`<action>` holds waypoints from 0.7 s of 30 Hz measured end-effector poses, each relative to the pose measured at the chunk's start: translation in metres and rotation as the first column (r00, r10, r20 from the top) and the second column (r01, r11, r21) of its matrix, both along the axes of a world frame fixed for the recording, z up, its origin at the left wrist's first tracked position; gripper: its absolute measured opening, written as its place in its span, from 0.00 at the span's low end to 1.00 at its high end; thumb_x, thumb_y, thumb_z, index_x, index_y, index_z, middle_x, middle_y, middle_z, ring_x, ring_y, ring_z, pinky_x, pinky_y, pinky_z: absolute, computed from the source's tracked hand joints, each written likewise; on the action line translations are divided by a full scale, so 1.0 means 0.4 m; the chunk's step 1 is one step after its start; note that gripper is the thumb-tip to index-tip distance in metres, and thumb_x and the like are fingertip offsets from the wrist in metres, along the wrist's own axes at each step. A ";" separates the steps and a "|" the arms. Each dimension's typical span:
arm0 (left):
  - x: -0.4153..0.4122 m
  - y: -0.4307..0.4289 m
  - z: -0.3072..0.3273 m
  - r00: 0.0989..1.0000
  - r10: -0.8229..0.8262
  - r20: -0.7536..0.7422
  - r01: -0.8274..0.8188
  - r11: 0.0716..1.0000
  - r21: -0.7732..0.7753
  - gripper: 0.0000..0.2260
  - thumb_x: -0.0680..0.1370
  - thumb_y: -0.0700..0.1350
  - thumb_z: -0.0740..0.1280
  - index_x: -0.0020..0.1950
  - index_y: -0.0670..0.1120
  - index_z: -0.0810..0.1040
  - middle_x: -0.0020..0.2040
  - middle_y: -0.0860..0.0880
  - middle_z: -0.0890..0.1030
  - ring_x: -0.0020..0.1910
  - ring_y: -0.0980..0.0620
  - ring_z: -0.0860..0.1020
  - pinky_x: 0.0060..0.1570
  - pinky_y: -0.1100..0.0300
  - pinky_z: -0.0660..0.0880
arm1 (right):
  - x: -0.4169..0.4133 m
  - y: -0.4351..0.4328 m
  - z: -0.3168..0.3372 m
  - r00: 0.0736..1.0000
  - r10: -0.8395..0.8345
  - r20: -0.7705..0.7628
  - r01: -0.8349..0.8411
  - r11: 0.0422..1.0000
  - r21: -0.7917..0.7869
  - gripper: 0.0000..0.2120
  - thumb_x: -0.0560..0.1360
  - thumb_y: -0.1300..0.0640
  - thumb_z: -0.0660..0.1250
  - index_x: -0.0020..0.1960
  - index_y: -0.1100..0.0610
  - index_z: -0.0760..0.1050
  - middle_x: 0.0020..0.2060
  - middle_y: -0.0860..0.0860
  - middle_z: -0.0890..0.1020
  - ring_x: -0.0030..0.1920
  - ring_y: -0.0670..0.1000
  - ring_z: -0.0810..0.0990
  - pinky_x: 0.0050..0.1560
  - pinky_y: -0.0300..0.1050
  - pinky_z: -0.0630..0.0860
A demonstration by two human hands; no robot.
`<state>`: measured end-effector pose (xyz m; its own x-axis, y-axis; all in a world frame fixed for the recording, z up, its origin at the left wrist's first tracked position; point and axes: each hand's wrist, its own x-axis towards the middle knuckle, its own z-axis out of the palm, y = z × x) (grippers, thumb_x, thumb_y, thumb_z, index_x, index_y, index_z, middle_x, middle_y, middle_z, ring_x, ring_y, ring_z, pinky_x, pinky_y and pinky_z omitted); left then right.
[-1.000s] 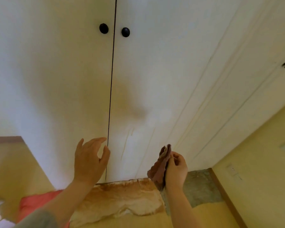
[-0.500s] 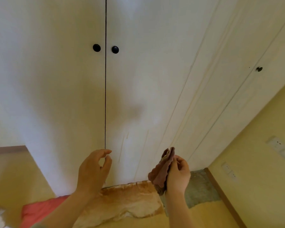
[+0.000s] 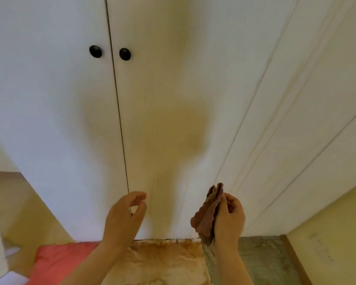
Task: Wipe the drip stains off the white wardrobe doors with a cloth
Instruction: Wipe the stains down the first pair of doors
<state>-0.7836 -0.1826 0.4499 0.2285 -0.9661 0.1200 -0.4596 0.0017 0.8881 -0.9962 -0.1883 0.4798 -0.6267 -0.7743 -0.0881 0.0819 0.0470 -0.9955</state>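
The right hand (image 3: 229, 219) grips a folded brownish-pink cloth (image 3: 207, 214). Its fingers (image 3: 233, 202) are curled round the far edge and the thumb presses the fabric from the near side, so the cloth stands upright with its wavy edge turned to the left. The cloth is held near the bottom of the right wardrobe door (image 3: 162, 79); whether it touches the panel cannot be told.

The left hand (image 3: 124, 218) holds nothing. Its fingers are loosely bent, forefinger and thumb arching toward each other with a small gap between them, in front of the dark seam between the left wardrobe door (image 3: 49, 99) and the right one. Whether the fingertips reach the door cannot be told.

Thin drip stains (image 3: 152, 194) run down the right door between the two hands, with another faint streak (image 3: 185, 194) just left of the cloth. Two round black knobs (image 3: 95, 51) (image 3: 125, 54) sit far up, one on each side of the seam.

On the floor below the doors lies a brown-stained sheet (image 3: 164, 262), with a coral-red cushion (image 3: 56, 262) to its left and a grey patch (image 3: 261, 256) to its right. A yellow wall (image 3: 337, 233) with a brown skirting board (image 3: 294, 258) closes the right side.
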 end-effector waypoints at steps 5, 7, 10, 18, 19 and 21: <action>-0.030 -0.049 -0.073 0.998 0.056 -0.007 -0.056 0.998 0.043 0.09 0.79 0.40 0.66 0.56 0.51 0.81 0.52 0.61 0.81 0.52 0.64 0.78 0.43 0.71 0.71 | -0.023 -0.077 -0.079 0.997 0.055 0.047 -0.056 0.998 0.017 0.08 0.81 0.57 0.63 0.45 0.53 0.78 0.38 0.57 0.84 0.36 0.59 0.84 0.37 0.53 0.81; -0.034 -0.065 -0.111 0.998 0.066 -0.015 -0.065 0.997 0.052 0.09 0.79 0.40 0.66 0.56 0.51 0.81 0.52 0.61 0.82 0.53 0.64 0.78 0.43 0.70 0.71 | -0.023 -0.099 -0.118 0.997 0.068 0.019 -0.069 0.997 0.027 0.08 0.81 0.59 0.63 0.45 0.54 0.78 0.37 0.54 0.84 0.36 0.56 0.84 0.34 0.48 0.81; -0.018 -0.094 -0.182 0.998 0.066 -0.009 -0.065 0.996 0.068 0.09 0.80 0.41 0.66 0.57 0.52 0.81 0.52 0.60 0.82 0.53 0.64 0.78 0.44 0.69 0.72 | -0.011 -0.131 -0.181 0.996 0.080 0.034 -0.081 0.997 0.021 0.07 0.81 0.61 0.63 0.47 0.58 0.78 0.35 0.51 0.84 0.33 0.49 0.84 0.28 0.37 0.76; 0.030 -0.240 -0.471 0.997 0.080 -0.011 -0.080 0.997 0.012 0.09 0.80 0.42 0.66 0.56 0.54 0.80 0.52 0.62 0.81 0.53 0.68 0.77 0.42 0.71 0.72 | 0.068 -0.280 -0.463 0.979 0.168 -0.117 -0.176 0.982 -0.068 0.07 0.81 0.57 0.63 0.45 0.53 0.78 0.39 0.51 0.84 0.41 0.55 0.84 0.42 0.51 0.81; 0.034 -0.259 -0.528 0.996 0.084 -0.005 -0.084 0.996 -0.010 0.09 0.80 0.42 0.66 0.56 0.54 0.80 0.52 0.62 0.81 0.53 0.68 0.77 0.42 0.72 0.72 | 0.080 -0.301 -0.519 0.978 0.171 -0.124 -0.182 0.979 -0.087 0.07 0.81 0.58 0.63 0.45 0.53 0.78 0.38 0.51 0.84 0.40 0.54 0.84 0.40 0.50 0.81; 0.041 -0.294 -0.611 0.996 0.088 -0.009 -0.088 0.995 -0.045 0.09 0.80 0.42 0.66 0.57 0.53 0.80 0.53 0.62 0.81 0.54 0.68 0.77 0.42 0.73 0.72 | 0.092 -0.334 -0.597 0.974 0.197 -0.109 -0.210 0.968 -0.133 0.08 0.81 0.59 0.63 0.46 0.55 0.78 0.37 0.51 0.84 0.35 0.52 0.84 0.34 0.44 0.80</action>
<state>-0.7672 -0.3000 0.2056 0.3130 -0.9359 0.1617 -0.4540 0.0021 0.8910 -0.9592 -0.3219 0.2411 -0.4546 -0.8867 0.0844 -0.0088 -0.0903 -0.9959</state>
